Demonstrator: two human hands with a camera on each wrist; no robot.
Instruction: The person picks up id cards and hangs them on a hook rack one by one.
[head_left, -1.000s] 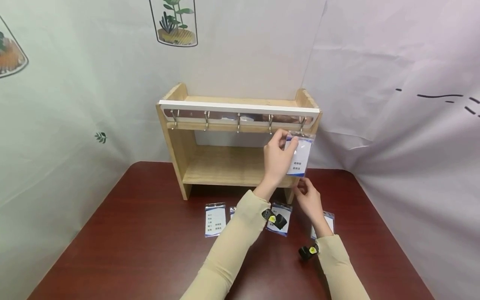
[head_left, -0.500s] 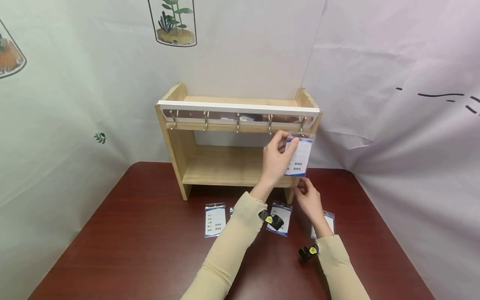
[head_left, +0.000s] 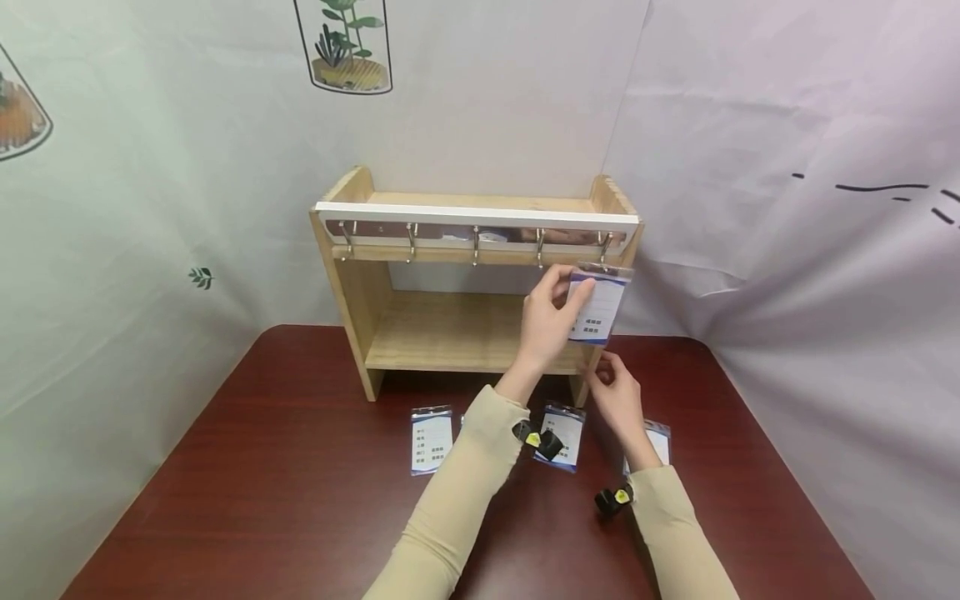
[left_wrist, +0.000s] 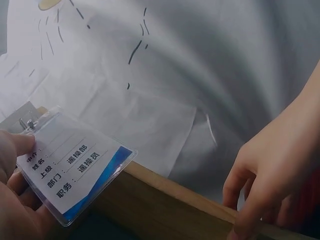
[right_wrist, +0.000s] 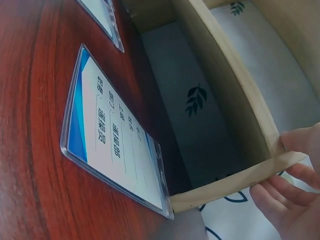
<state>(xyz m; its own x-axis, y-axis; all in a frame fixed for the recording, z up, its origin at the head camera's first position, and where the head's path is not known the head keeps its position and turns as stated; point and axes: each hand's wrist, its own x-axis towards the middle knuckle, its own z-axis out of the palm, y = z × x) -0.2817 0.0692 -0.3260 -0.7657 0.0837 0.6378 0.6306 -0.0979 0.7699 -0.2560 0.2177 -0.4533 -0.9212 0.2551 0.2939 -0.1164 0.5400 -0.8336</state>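
My left hand [head_left: 546,321] pinches a clear badge holder [head_left: 606,304] with a white and blue card by its upper left part. Its top edge is at the rightmost metal hook [head_left: 604,250] of the hook rail. In the left wrist view a hook end shows by the top edge of the badge holder [left_wrist: 75,167]; whether it passes through the slot, I cannot tell. Below, my right hand [head_left: 618,400] grips the right side panel of the wooden shelf [head_left: 450,333]. The right wrist view shows thumb and fingers on either side of that panel [right_wrist: 235,181].
On the dark red table [head_left: 262,500] lie several more badge holders: one at left [head_left: 431,443], one under the left wrist strap [head_left: 566,429], one behind the right forearm [head_left: 658,442], another mostly hidden by the left sleeve. A white rail [head_left: 480,217] carries several hooks.
The badge holder's lower edge has risen slightly and swung a little left, so it tilts more. My left hand has shifted slightly left and down. The right hand stays almost in place.
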